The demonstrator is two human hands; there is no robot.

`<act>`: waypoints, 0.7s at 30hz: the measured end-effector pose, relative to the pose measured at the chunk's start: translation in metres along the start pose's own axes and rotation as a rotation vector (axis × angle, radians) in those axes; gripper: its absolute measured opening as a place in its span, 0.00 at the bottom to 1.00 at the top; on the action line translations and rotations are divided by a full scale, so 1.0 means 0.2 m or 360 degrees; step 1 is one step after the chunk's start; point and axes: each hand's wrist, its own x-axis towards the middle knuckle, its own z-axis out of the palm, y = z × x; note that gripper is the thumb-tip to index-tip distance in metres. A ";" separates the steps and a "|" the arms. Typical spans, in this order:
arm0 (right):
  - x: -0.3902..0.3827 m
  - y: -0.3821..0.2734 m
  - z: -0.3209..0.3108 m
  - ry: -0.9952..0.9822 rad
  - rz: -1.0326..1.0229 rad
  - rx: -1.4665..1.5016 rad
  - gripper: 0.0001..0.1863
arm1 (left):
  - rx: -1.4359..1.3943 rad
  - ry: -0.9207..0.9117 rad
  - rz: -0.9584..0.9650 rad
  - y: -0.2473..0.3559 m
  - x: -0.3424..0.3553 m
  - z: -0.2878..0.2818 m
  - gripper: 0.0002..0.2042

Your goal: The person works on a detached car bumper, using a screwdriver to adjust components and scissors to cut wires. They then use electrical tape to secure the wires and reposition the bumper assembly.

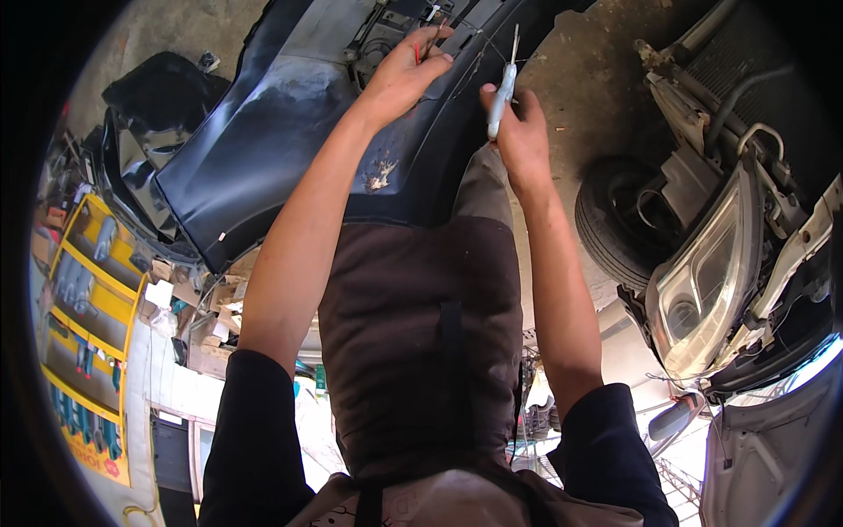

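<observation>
My left hand (pixel 404 81) is raised over the upper part of a dark painted car panel (pixel 241 158), fingers closed on thin red and dark pieces (pixel 418 53), perhaps wires, too small to tell. To its right, my right hand (pixel 522 132) grips a pale grey-handled tool (pixel 500 101) with a thin metal shaft pointing up. Thin wires cross near the shaft. A grey fitting with round openings (pixel 373 48) sits on the panel just left of and behind my left hand. A pale scuffed patch (pixel 379 176) marks the panel lower down.
At right lie a car tyre (pixel 606 228), a headlight (pixel 707 277) and a radiator assembly (pixel 729 79) on the stained concrete floor (pixel 571 61). Black body parts (pixel 149 105) lie at upper left. A yellow tool rack (pixel 88 307) stands at left, with assorted clutter beside it.
</observation>
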 end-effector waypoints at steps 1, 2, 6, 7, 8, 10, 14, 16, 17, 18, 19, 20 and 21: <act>-0.02 -0.02 0.01 0.0036 -0.0138 -0.0130 0.27 | -0.0043 0.0000 0.0004 -0.01 0.00 -0.01 0.22; -0.06 -0.05 0.01 0.0051 -0.0195 -0.0198 0.25 | -0.0050 0.0008 -0.0013 -0.02 0.00 -0.01 0.22; -0.16 -0.11 0.03 -0.0083 -0.0333 -0.0511 0.24 | 0.0171 0.0065 -0.0033 -0.01 0.00 -0.01 0.22; -0.19 -0.15 0.04 -0.0110 -0.0350 -0.0642 0.24 | 0.0287 0.0087 -0.0025 0.00 0.00 0.00 0.21; -0.19 -0.13 0.04 -0.0136 -0.0379 -0.0743 0.24 | 0.0335 0.0111 -0.0016 0.00 0.00 0.01 0.21; -0.18 -0.11 0.05 -0.0140 -0.0453 -0.0914 0.24 | 0.0435 0.0163 0.0000 -0.01 0.00 0.05 0.21; -0.15 -0.08 0.05 -0.0054 -0.0635 -0.1084 0.24 | 0.0650 0.0164 0.0079 -0.02 0.01 0.07 0.21; -0.14 -0.08 0.04 -0.0059 -0.0664 -0.1096 0.23 | 0.0712 0.0161 0.0123 -0.04 0.02 0.06 0.21; -0.14 -0.09 0.04 -0.0086 -0.0647 -0.1092 0.22 | 0.0742 0.0161 0.0145 -0.05 0.02 0.06 0.21; -0.14 -0.10 0.04 -0.0114 -0.0630 -0.1089 0.21 | 0.0653 0.0118 0.0064 -0.06 0.02 0.05 0.20; -0.13 -0.10 0.03 -0.0120 -0.0566 -0.1052 0.20 | 0.0567 0.0070 -0.0013 -0.06 0.03 0.04 0.18; -0.13 -0.10 0.03 -0.0128 -0.0503 -0.1015 0.19 | 0.0480 0.0023 -0.0091 -0.06 0.04 0.03 0.17; -0.13 -0.10 0.03 -0.0136 -0.0440 -0.0977 0.18 | 0.0260 0.0001 -0.0068 -0.06 0.04 0.02 0.17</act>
